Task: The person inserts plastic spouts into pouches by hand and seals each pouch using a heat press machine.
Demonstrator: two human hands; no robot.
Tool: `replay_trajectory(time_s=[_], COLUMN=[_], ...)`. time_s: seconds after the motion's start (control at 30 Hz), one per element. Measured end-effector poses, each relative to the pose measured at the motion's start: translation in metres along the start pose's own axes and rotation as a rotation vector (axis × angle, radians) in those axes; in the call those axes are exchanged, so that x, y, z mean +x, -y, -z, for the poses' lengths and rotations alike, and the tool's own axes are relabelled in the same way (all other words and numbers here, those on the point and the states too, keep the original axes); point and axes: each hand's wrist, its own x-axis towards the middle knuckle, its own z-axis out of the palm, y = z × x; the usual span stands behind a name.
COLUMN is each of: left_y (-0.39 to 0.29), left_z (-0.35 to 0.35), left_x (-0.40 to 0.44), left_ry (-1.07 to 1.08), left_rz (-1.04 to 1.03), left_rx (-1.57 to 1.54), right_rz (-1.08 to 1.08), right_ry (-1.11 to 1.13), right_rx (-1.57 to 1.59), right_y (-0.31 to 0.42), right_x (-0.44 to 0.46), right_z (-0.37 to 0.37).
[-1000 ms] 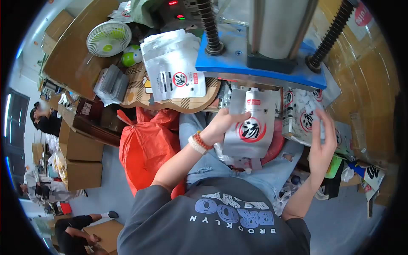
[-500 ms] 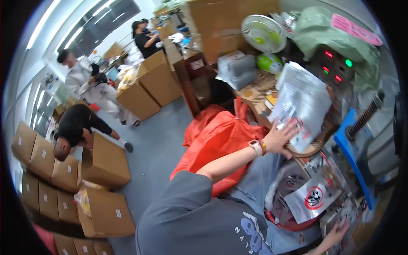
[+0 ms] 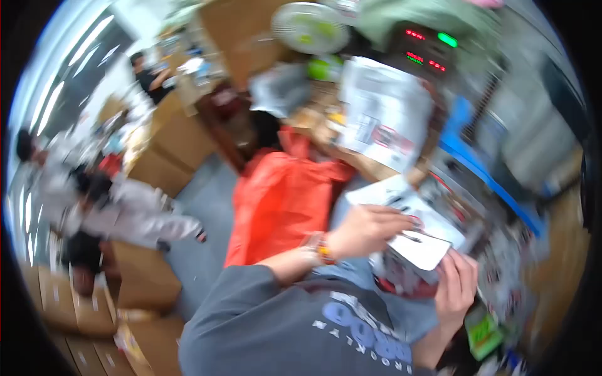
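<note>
A white-silver pouch [image 3: 423, 252] with dark and red print is between my hands over my lap, smeared by motion. My left hand [image 3: 370, 230], with bands on its wrist, pinches its upper face with bent fingers. On its lower right edge, my right hand [image 3: 456, 285] is closed with fingers curled. Another pale printed surface [image 3: 392, 191] shows just behind; whether it belongs to the same pouch I cannot tell. Below them sits a red container [image 3: 401, 288] with more pouches, partly hidden. A stack of silver pouches [image 3: 382, 119] lies on the worktable beyond.
A red bag [image 3: 282, 194] hangs at the table's left. Behind the stack are a fan [image 3: 310, 28] and a box with lit displays [image 3: 423, 50]. A blue metal bar [image 3: 483, 163] stands right. Cardboard boxes [image 3: 144, 276] and blurred people [image 3: 132, 207] are at left.
My left hand has left the pouch stack and come down to the pouch over my lap. My right hand has risen from the lower right to its edge. The view has swung right.
</note>
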Motion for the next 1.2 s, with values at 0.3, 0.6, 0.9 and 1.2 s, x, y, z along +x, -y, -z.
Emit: replay_trajectory(time_s=[0.3, 0.6, 0.9, 1.2], left_y=[-0.014, -0.020, 0.011, 0.070], left_z=[-0.022, -0.042, -0.112, -0.095], left_x=[0.012, 0.022, 0.048, 0.048], left_ry=[0.059, 0.453, 0.281, 0.283], left_rz=[0.093, 0.141, 1.154, 0.776], left_rx=[-0.172, -0.618, -1.417, -0.491], right_rz=[-0.252, -0.349, -0.752, -0.853], right_ry=[-0.303, -0.191, -0.358, 0.063], right_rx=[-0.057, 0.183, -0.219, -0.395], right_y=[0.015, 0.008, -0.068, -0.114], right_x=[-0.020, -0.012, -0.046, -0.091], right_z=[0.031, 0.032, 0.044, 0.022])
